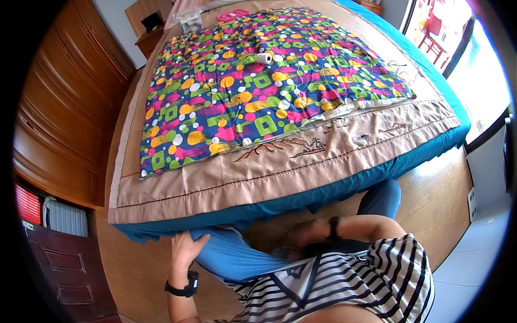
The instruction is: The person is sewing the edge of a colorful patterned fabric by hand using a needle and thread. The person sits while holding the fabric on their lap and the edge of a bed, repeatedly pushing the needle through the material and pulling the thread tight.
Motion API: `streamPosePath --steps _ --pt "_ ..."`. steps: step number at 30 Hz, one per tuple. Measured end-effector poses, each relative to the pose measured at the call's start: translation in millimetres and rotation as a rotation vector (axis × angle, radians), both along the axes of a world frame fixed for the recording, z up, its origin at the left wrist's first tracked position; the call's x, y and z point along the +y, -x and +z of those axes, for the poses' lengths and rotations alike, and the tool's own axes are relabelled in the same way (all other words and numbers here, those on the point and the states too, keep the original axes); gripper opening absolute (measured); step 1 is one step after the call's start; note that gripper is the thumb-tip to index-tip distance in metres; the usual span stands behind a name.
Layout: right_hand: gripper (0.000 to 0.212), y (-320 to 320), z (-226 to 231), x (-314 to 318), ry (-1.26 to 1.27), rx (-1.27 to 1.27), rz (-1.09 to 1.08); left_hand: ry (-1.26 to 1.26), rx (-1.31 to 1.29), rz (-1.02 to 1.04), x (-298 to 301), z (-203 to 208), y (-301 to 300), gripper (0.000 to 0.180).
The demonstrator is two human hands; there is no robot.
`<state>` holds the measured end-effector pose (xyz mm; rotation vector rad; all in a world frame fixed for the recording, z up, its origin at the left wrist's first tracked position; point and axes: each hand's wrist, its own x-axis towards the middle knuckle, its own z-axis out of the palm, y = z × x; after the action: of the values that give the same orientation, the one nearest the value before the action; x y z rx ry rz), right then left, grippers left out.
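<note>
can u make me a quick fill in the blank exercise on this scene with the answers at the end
1. The left hand and the right hand each have a band coloured ____ at the wrist.
2. The shirt is patterned with black and white ____.
3. The white roll lies ____ top of the multicoloured quilt.
4. The red chair shows in the picture's upper ____ corner.

Missing words: black; stripes; on; right.

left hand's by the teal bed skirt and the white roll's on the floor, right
Wrong place for the white roll: the head view shows it on the multicoloured quilt. The left hand is by the teal bed skirt, as you say.
</note>
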<state>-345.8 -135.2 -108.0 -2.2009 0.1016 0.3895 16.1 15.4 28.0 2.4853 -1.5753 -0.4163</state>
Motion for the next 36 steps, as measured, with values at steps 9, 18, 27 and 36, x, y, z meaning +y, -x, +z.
streamPosePath --steps 9,18,27,36 --pt "0.018 77.6 292.8 -69.2 0.177 -0.165 -0.822 0.529 0.076 -0.265 -59.1 125.3 -28.6 0.040" --pt "0.057 187.4 256.8 -230.3 1.068 -0.144 -1.006 0.202 -0.119 -0.368 -138.1 90.2 -82.1 0.060" --pt "0.052 193.7 267.3 -271.3 1.295 0.035 -0.847 0.220 -0.553 -0.439 -147.8 65.4 -112.8 0.057" --pt "0.026 224.5 256.3 -300.9 1.323 -0.114 -0.865 0.359 -0.647 -0.364 -154.5 57.5 -138.2 0.044"
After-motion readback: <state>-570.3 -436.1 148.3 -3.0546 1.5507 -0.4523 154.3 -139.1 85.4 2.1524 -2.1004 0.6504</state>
